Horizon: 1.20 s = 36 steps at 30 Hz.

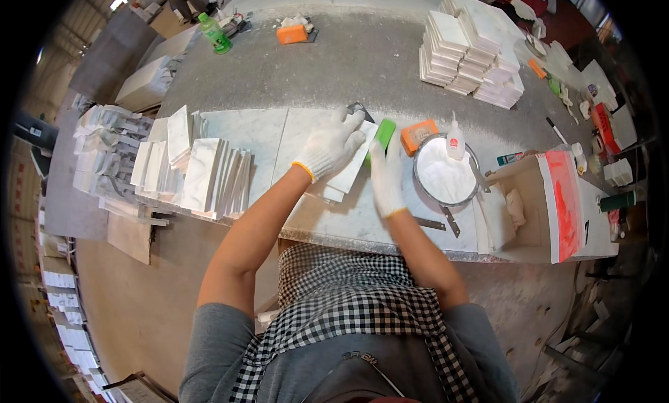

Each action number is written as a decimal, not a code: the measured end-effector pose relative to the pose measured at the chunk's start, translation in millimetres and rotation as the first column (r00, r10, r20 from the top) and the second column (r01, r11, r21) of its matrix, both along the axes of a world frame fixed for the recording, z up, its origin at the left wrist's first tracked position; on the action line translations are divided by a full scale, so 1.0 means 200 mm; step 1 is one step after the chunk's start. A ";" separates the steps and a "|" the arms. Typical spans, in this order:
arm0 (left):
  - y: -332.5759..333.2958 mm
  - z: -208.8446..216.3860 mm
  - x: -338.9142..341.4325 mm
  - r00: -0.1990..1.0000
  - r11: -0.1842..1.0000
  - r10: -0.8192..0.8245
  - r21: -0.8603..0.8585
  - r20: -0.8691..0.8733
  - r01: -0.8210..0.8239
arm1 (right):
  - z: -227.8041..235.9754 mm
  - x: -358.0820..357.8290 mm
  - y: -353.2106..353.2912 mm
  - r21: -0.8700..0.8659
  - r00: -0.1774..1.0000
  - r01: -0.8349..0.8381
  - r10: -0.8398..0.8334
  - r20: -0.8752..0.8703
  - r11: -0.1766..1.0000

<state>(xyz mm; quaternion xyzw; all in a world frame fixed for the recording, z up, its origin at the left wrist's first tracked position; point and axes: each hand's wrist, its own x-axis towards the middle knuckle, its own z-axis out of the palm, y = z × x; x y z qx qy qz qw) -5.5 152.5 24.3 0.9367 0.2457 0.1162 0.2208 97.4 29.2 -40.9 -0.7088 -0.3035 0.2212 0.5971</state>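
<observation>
Both hands wear white knit gloves. My left hand lies over a white marble tile, its fingers bent across the top and holding it down. Another tile edge shows beneath that one. A dark flat piece sits just past the left fingertips; its kind is unclear. My right hand is closed around a green block, which looks like an abrasive block, against the tile's right edge. Part of the block is hidden by the glove. Just beyond the right hand is an orange block.
A round bowl of white powder with a small squeeze bottle stands to the right, near metal strips and an open carton. Upright tiles line the left; a tall tile stack stands far right. A green bottle is far left.
</observation>
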 end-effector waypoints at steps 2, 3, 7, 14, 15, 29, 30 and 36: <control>0.00 -0.01 -0.01 1.000 1.000 0.010 0.007 0.000 -0.010 | 0.05 -0.17 -0.14 -0.085 0.997 -0.017 0.023 0.069 0.996; 0.00 -0.03 -0.01 1.000 1.000 0.013 0.022 0.015 -0.013 | 0.04 -0.22 -0.18 -0.077 0.996 -0.023 0.030 0.089 0.997; 0.00 -0.02 0.00 1.000 0.999 0.012 -0.030 0.020 -0.012 | 0.03 -0.22 -0.16 -0.058 0.989 -0.009 0.017 0.145 0.998; 0.01 -0.01 0.00 0.999 1.000 0.001 0.006 0.039 -0.002 | 0.03 0.00 -0.02 -0.015 0.986 0.009 -0.006 0.165 1.000; 0.00 -0.01 -0.01 0.998 1.000 0.024 0.006 0.052 -0.024 | 0.06 -0.06 -0.06 -0.017 0.984 -0.009 0.012 0.179 1.000; 0.00 0.00 0.00 0.998 0.999 0.022 -0.041 0.060 -0.019 | 0.08 0.08 0.07 -0.052 0.835 0.181 -0.125 0.535 0.982; -0.01 0.00 -0.01 0.998 0.998 0.035 -0.047 0.058 -0.032 | 0.09 0.01 0.01 -0.071 0.824 0.175 -0.106 0.557 0.982; -0.01 0.02 -0.01 0.999 0.996 0.028 -0.081 0.036 -0.025 | 0.10 -0.18 -0.15 -0.133 0.777 0.140 -0.026 0.628 0.981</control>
